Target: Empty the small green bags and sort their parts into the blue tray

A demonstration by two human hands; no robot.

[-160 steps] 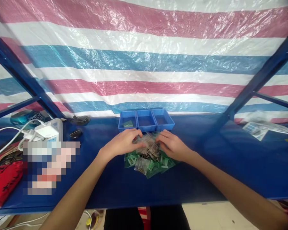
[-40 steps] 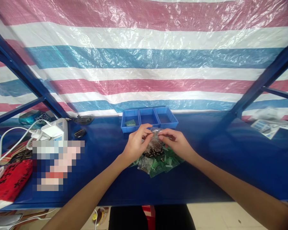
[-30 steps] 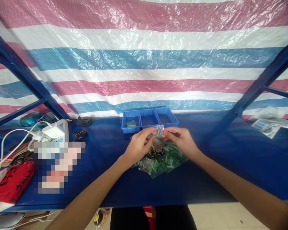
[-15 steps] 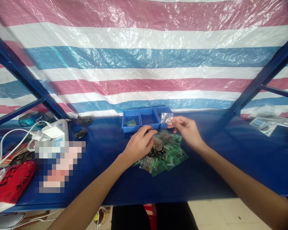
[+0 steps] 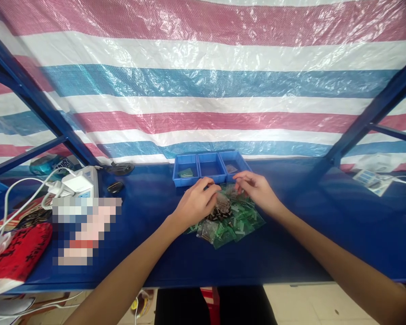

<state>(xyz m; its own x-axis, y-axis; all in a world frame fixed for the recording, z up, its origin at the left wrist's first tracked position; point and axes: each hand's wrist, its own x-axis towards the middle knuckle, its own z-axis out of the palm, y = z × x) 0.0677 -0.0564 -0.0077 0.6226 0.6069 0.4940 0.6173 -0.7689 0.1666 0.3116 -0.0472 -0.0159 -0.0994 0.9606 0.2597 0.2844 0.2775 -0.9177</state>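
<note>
Nearest me, my two forearms ran up to the pile of small bags [image 5: 228, 221] on the blue table [image 5: 325, 234].

Left hand [image 5: 196, 203] sat on the pile's left side, fingers curled down and touching the bags. I couldn't tell if it had one pinched or was only resting there.

Right hand [image 5: 255, 189] was at the pile's far right edge, fingertips drawn together low over the bags. Nothing was visibly between them, so whether it had a bag pinched I couldn't tell.

The pile lay between and under both hands: green-printed bags toward me and to the right, one clear bag of dark parts [image 5: 219, 211] right of the left fingers.

Just beyond both hands stood the blue three-bin tray [image 5: 209, 174]. A green bag [image 5: 186, 172] lay in the bin beyond the left hand, a clear bag [image 5: 231, 169] in the bin beyond the right hand. The middle bin looked bare.

Well left of the left hand were a white power strip [image 5: 79, 183] with cords and a red cloth [image 5: 18, 257]. Behind everything hung the striped tarp [image 5: 203, 81].

Risks as I judged them: the bags were slick and overlapping, so a pinch could lift two at once or drag neighbours off the heap. The clear bags were hard to tell apart at this distance, so one could land in the wrong bin.
</note>
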